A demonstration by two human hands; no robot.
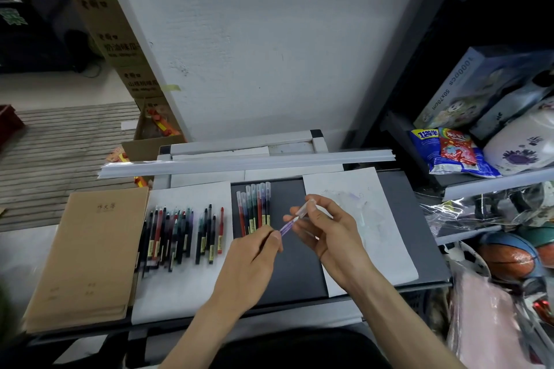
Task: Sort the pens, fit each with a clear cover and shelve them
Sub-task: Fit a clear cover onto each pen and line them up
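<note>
Left hand (254, 252) pinched the purple pen (287, 226) and right hand (325, 229) pinched a clear cover (305, 208) at its tip, above the worktop (299, 275). A short row of covered pens (254, 210) lay done; the uncovered pile (180, 234) waited, and shelving seemingly hadn't started.

The person's left hand (254, 252) and right hand (326, 228) are bare, and the left forearm (209, 317) and right forearm (389, 308) are uncovered as far as one can see; beneath them a plain black cloth garment (299, 347) covers the body
</note>
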